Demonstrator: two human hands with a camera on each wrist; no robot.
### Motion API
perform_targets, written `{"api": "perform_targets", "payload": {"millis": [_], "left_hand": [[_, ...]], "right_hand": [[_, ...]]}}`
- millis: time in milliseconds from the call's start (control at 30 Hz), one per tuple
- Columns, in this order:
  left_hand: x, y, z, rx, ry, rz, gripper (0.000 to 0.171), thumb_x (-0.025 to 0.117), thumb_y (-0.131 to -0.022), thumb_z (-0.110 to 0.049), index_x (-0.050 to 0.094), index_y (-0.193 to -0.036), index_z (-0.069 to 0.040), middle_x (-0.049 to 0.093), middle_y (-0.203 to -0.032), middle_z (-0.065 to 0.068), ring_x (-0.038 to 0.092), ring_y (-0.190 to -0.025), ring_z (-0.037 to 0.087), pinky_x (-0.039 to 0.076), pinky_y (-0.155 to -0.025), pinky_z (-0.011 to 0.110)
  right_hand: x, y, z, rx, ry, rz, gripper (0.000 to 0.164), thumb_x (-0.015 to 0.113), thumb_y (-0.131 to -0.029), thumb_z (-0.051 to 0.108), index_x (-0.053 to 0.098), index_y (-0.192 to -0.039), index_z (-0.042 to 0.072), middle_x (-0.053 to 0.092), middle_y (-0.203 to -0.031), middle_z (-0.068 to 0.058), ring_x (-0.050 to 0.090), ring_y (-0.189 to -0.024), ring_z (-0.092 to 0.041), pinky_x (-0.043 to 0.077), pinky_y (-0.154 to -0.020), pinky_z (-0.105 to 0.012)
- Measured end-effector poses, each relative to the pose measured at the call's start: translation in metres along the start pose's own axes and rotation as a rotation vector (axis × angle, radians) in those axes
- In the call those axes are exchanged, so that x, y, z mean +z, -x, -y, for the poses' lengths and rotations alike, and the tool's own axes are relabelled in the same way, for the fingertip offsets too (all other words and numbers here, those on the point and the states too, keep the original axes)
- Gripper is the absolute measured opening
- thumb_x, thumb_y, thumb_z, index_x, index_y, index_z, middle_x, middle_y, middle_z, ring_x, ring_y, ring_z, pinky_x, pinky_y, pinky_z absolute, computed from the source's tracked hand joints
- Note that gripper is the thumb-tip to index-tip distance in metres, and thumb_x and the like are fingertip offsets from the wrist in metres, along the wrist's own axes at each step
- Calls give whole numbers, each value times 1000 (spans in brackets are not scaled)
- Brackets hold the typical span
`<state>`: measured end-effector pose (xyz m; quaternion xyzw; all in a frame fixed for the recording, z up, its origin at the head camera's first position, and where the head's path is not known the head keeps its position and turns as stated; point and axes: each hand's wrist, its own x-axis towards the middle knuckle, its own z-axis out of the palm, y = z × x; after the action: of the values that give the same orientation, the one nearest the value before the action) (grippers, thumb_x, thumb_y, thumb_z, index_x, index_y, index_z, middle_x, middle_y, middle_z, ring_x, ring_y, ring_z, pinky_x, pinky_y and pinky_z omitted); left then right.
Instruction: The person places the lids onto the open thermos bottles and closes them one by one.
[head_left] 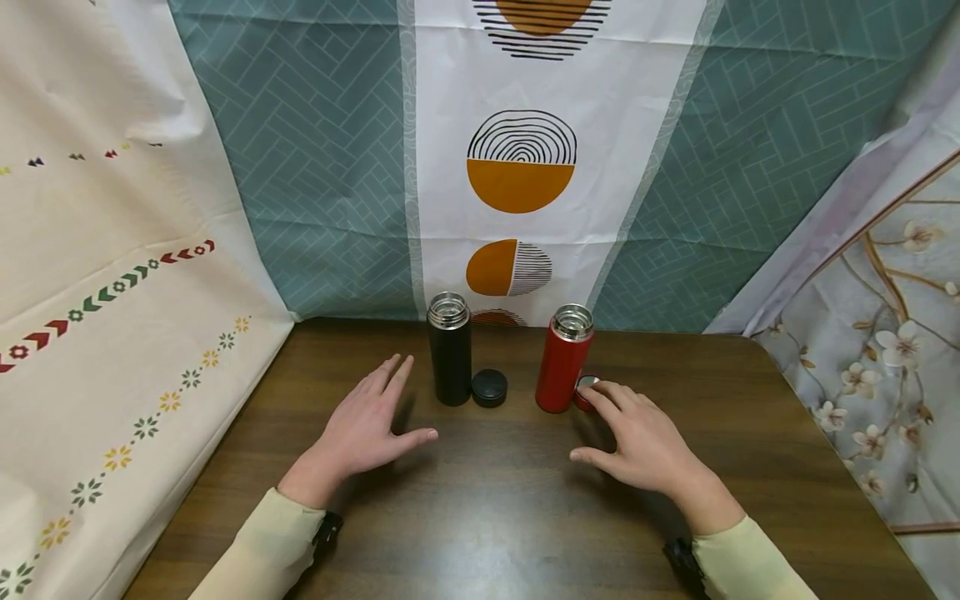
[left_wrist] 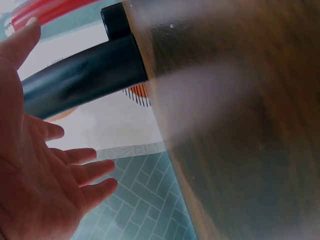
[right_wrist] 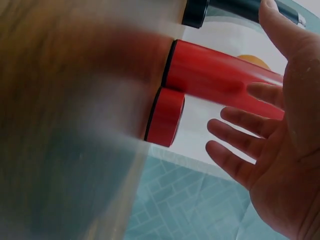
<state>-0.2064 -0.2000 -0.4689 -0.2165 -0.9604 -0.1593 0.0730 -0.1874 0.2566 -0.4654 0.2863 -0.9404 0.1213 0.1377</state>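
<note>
A black vacuum flask (head_left: 452, 362) with an uncovered steel mouth stands upright on the table. Its round black cap (head_left: 489, 387) lies at its right side. To the right of these, a red vacuum flask (head_left: 560, 367) stands uncovered too, and a red cap (right_wrist: 166, 117) sits right beside its base. My left hand (head_left: 367, 421) hovers to the left of the black flask, fingers spread, holding nothing. Over the table near the red cap is my right hand (head_left: 641, 437), its fingers loosely extended and overlapping part of that cap in the head view.
The brown wooden table (head_left: 495, 517) ends at a hanging teal and white cloth (head_left: 322, 167) close behind the flasks. A cream patterned cloth (head_left: 112, 375) borders the left side, a floral cloth (head_left: 892, 375) the right. Dark bands circle both wrists.
</note>
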Motion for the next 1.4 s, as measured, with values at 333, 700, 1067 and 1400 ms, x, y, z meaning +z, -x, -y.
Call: {"api": "perform_targets", "payload": {"millis": [333,700,1067,1400], "left_hand": [[0,-5,0,-23,67,-21,121,68,-94,-83,19,-178,-10,30,-179,22,40,-159,45,44,-122,64],[-2,-15,3,-68,254,-39,111,68,-99,-75,23,-177,-10,33,-178,17,45,-157,41,49,-116,66],[0,-28,-3,-84,443,-73,103,71,-103,-65,24,-177,-13,37,-174,17,46,-156,41,45,-119,68],[1,-36,-5,-102,554,-122,103,78,-101,-59,27,-176,-10,44,-169,21,45,-156,41,40,-125,63]], "right_hand": [[4,-7,16,-82,-4,-6,97,85,-88,71,58,-160,12,62,-149,-13,67,-125,-37,59,-103,-59],[8,-18,33,-121,-33,26,93,84,-90,69,59,-160,12,62,-151,-11,66,-129,-37,58,-106,-59],[14,-33,47,-160,-61,75,91,84,-93,65,57,-161,10,59,-155,-12,65,-135,-35,56,-111,-55],[20,-45,58,-175,-55,107,94,81,-95,67,52,-164,9,56,-160,-15,63,-138,-35,55,-114,-54]]}}
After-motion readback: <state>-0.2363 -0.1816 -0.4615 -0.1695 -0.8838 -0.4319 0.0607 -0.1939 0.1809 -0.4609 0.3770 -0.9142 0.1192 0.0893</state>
